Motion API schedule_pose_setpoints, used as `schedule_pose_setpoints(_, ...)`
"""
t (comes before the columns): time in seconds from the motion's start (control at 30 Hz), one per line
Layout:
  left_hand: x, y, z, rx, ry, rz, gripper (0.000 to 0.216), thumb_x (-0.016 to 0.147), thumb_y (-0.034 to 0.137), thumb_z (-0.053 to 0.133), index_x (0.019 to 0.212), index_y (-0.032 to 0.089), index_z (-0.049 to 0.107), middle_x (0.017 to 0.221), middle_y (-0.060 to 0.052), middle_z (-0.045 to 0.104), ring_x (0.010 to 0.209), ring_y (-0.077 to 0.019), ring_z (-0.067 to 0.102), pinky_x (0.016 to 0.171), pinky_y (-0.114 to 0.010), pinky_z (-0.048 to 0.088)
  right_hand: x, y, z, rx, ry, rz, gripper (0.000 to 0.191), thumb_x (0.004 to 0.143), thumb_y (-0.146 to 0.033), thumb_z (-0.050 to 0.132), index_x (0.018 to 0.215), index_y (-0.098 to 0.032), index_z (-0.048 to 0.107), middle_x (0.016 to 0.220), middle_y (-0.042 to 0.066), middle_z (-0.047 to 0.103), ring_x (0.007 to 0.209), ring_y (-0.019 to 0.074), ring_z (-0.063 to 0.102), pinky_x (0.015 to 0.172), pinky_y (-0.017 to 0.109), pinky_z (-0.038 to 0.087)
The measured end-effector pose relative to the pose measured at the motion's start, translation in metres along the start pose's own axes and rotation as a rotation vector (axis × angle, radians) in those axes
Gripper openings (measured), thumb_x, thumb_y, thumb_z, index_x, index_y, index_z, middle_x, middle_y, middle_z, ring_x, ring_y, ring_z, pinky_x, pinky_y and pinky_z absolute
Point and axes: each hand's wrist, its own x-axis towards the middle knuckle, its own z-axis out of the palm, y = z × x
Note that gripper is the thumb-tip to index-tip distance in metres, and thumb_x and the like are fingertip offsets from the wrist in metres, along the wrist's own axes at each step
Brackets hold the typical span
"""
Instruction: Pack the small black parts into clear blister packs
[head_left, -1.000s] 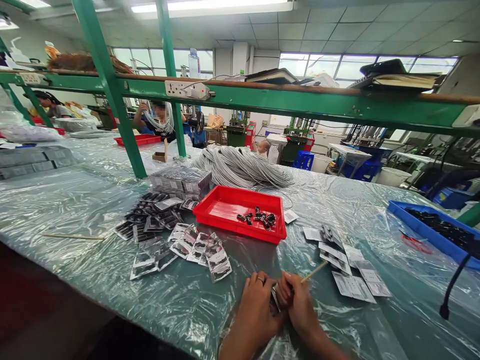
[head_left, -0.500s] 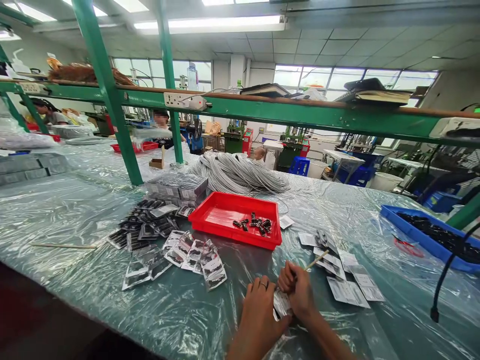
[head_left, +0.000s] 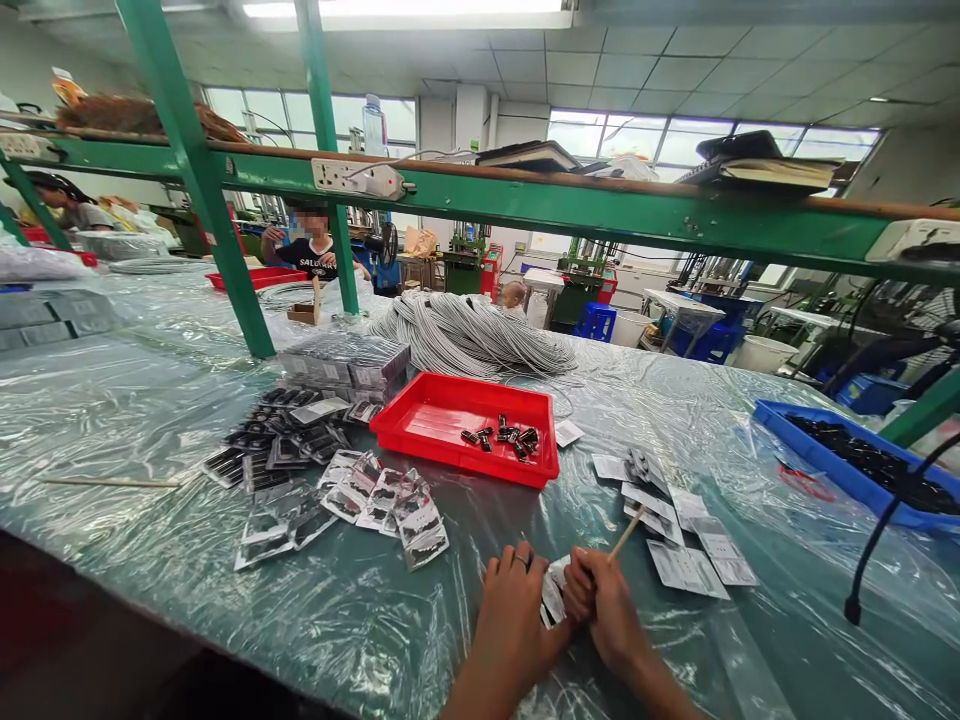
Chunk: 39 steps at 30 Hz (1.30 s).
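Note:
A small silvery flat packet [head_left: 553, 594] lies on the plastic-covered table between my hands, partly hidden by them. My left hand [head_left: 511, 618], a ring on one finger, holds the packet down with bent fingers on its left side. My right hand [head_left: 606, 606] is closed around a thin wooden stick [head_left: 627, 532] at the packet's right side; the stick's free end points up and away. Right of my hands lie several flat packets [head_left: 686, 570]. More packets with dark contents [head_left: 424, 528] lie to the left, beside a heap of black packaged pieces [head_left: 281, 440].
A red tray [head_left: 427, 440] with several small black parts stands ahead. Behind it are coiled grey cable [head_left: 472, 335] and stacked boxes [head_left: 345, 362]. A blue tray [head_left: 780, 425] of black parts and a hanging black cable [head_left: 870, 560] are at right. A co-worker [head_left: 319, 255] sits across.
The view has tilted down slightly. My right hand has turned, and its stick now points up more steeply. My left hand stays on the packet. The co-worker across has raised a hand.

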Motion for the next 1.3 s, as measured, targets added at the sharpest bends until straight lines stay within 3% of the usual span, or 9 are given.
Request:
schedule_pose_setpoints(0.2,0.009,0.019,-0.001,0.020,-0.055,-0.027,0.071,0.064,0.046,0.074,0.123,0.010,0.059,0.135,-0.022,0.053,0.130,-0.0415,0.040,0.109,-0.055,0.028,0.024,-0.028,-0.002,0.176,-0.016,-0.069,0.040,0.072,-0.037,0.065,0.048,-0.022,0.036,0.041,-0.011,0.021,0.039,0.0057,0.010,0.039,0.024,0.013)
schedule_pose_setpoints(0.4,0.018,0.023,0.012,-0.026,-0.036,-0.036,0.052,0.073,0.037,0.069,0.119,0.014,0.060,0.128,-0.016,0.057,0.123,-0.0355,0.047,0.105,-0.051,0.034,0.042,-0.021,-0.005,0.138,-0.012,-0.166,0.041,0.076,-0.038,0.061,0.049,-0.022,0.035,0.042,-0.010,0.023,0.038,0.0060,0.012,0.038,0.024,0.013)
schedule_pose_setpoints(0.67,0.015,0.020,0.011,-0.038,-0.051,-0.058,0.052,0.075,0.037,0.068,0.121,0.015,0.058,0.132,-0.017,0.054,0.126,-0.0366,0.045,0.108,-0.052,0.031,0.013,-0.007,-0.014,-0.017,0.042,-0.076,0.047,0.074,-0.046,0.066,0.047,-0.022,0.036,0.041,-0.011,0.024,0.037,0.0052,0.014,0.038,0.023,0.010)
schedule_pose_setpoints(0.83,0.012,0.024,0.009,-0.071,-0.079,-0.066,0.059,0.070,0.037,0.075,0.122,0.015,0.057,0.137,-0.018,0.051,0.132,-0.0387,0.039,0.111,-0.053,0.026,-0.005,-0.028,-0.024,-0.011,0.069,-0.046,0.050,0.073,-0.051,0.066,0.050,-0.023,0.032,0.045,-0.012,0.019,0.041,0.0056,0.011,0.039,0.023,0.015)
schedule_pose_setpoints(0.97,0.010,0.010,0.002,-0.268,-0.018,-0.122,0.057,0.063,0.032,0.080,0.113,0.017,0.056,0.122,-0.013,0.061,0.116,-0.0320,0.053,0.100,-0.043,0.038,-0.001,-0.058,-0.044,-0.509,0.131,-0.006,0.036,0.071,-0.055,0.070,0.064,-0.024,0.054,0.050,-0.007,0.037,0.041,0.0101,0.028,0.040,0.024,0.022)
schedule_pose_setpoints(1.03,0.013,-0.004,-0.006,-0.409,-0.006,-0.178,0.061,0.059,0.031,0.082,0.111,0.019,0.052,0.105,-0.008,0.067,0.099,-0.0268,0.061,0.087,-0.035,0.044,0.002,-0.065,-0.048,-0.827,0.217,-0.195,0.030,0.064,-0.049,0.078,0.075,-0.024,0.066,0.065,0.002,0.058,0.057,0.0199,0.052,0.050,0.030,0.038)
schedule_pose_setpoints(1.1,0.019,-0.016,-0.016,-0.547,0.005,-0.201,0.068,0.056,0.036,0.084,0.113,0.020,0.049,0.096,-0.005,0.069,0.088,-0.0244,0.063,0.077,-0.030,0.046,0.006,-0.065,-0.040,-0.977,0.247,-0.422,0.030,0.064,-0.044,0.080,0.087,-0.026,0.072,0.091,0.009,0.069,0.086,0.0298,0.060,0.070,0.037,0.045)
schedule_pose_setpoints(1.17,0.028,-0.025,-0.029,-0.669,0.034,-0.123,0.061,0.067,0.047,0.076,0.114,0.020,0.050,0.098,-0.005,0.070,0.088,-0.0234,0.063,0.076,-0.029,0.046,0.015,-0.061,-0.017,-0.990,0.110,-0.464,0.027,0.073,-0.043,0.075,0.096,-0.029,0.073,0.100,0.009,0.070,0.091,0.0302,0.060,0.076,0.038,0.044)
schedule_pose_setpoints(1.3,0.053,-0.039,-0.063,-0.751,0.193,0.002,0.038,0.093,0.053,0.039,0.103,0.021,0.058,0.096,-0.004,0.069,0.090,-0.0213,0.061,0.082,-0.030,0.045,0.056,-0.060,0.044,-0.886,-0.199,-0.394,0.026,0.086,-0.045,0.063,0.070,-0.025,0.068,0.066,0.002,0.065,0.062,0.0199,0.053,0.061,0.030,0.036)
